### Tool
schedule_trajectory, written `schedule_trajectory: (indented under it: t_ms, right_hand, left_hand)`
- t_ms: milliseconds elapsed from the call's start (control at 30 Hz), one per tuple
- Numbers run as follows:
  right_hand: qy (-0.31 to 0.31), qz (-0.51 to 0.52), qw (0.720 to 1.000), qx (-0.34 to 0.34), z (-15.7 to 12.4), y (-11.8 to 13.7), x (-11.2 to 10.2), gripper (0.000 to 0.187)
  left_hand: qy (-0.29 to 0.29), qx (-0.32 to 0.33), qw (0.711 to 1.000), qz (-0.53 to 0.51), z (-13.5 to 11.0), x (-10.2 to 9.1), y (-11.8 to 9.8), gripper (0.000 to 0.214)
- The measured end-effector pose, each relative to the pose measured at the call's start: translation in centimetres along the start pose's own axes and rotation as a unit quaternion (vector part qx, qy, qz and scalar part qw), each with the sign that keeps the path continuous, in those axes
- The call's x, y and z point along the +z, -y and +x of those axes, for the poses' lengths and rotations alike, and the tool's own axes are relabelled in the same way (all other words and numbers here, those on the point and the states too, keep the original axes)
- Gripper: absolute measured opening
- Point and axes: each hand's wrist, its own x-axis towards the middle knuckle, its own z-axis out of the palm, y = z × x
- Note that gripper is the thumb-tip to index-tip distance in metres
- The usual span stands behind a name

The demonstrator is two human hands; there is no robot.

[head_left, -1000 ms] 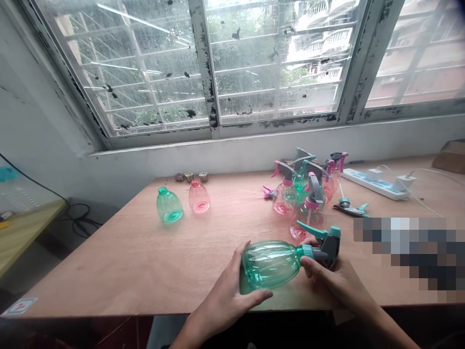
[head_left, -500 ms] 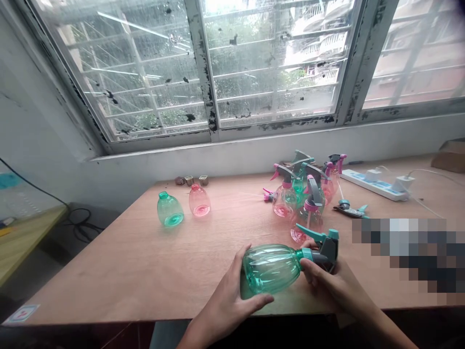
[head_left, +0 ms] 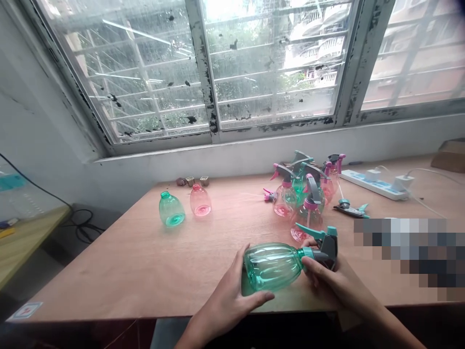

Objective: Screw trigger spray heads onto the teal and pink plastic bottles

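A clear green spray bottle (head_left: 272, 264) lies on its side over the near edge of the wooden table (head_left: 145, 261). My left hand (head_left: 227, 298) cups its base, with thumb and fingers wrapped round it. My right hand (head_left: 332, 281) grips the neck just below the teal and grey trigger head (head_left: 323, 242). Further back, a capless green bottle (head_left: 171, 209) and a capless pink bottle (head_left: 200, 200) stand side by side.
A cluster of pink and green spray bottles (head_left: 303, 194) with trigger heads stands behind my right hand. A loose trigger head (head_left: 350, 208) lies to their right. A white power strip (head_left: 378, 184) with cables sits at the back right. A blurred patch covers the right side.
The bottle and both hands have barely shifted; the view has drifted slightly.
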Motion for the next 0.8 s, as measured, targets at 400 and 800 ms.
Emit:
schedule_trajectory:
  t_ms: [400, 800]
  right_hand:
    - [0.007, -0.001, 1.0, 0.002, 0.08, -0.4, -0.36, 0.042]
    - [-0.009, -0.013, 0.999, 0.031, 0.02, -0.2, -0.45, 0.041]
  left_hand:
    - [-0.003, 0.014, 1.0, -0.002, -0.13, -0.07, -0.58, 0.094]
    - [-0.004, 0.025, 1.0, -0.001, -0.2, -0.03, -0.09, 0.094]
